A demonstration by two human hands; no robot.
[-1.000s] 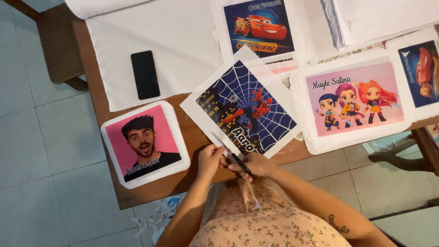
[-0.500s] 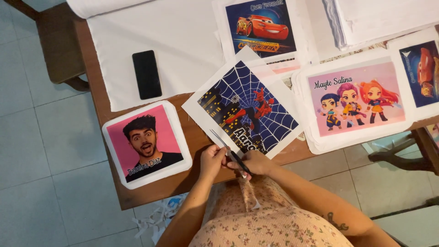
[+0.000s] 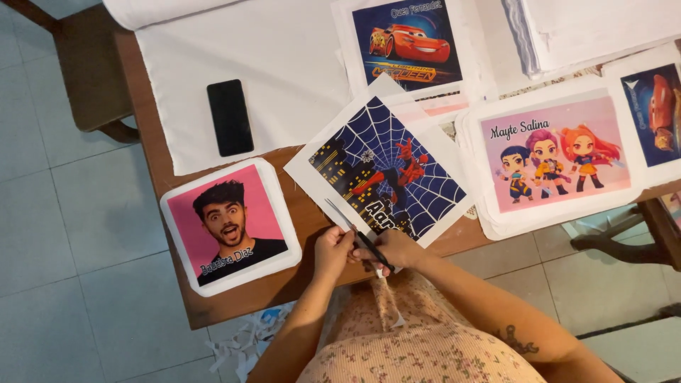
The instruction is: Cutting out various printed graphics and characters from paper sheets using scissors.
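scissors (image 3: 352, 229) gripped in right hand (image 3: 397, 250), blades apart at white border of spider-web print (image 3: 386, 170). print edge pinched by left hand (image 3: 332, 250), just beside blades. border best kept taut, cut made close along picture edge. print rests on desk (image 3: 301, 220).

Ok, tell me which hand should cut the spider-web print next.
Right, probably: the right hand grips the scissors, blades on the spider-web print at its white border; the left hand only rests beside them.
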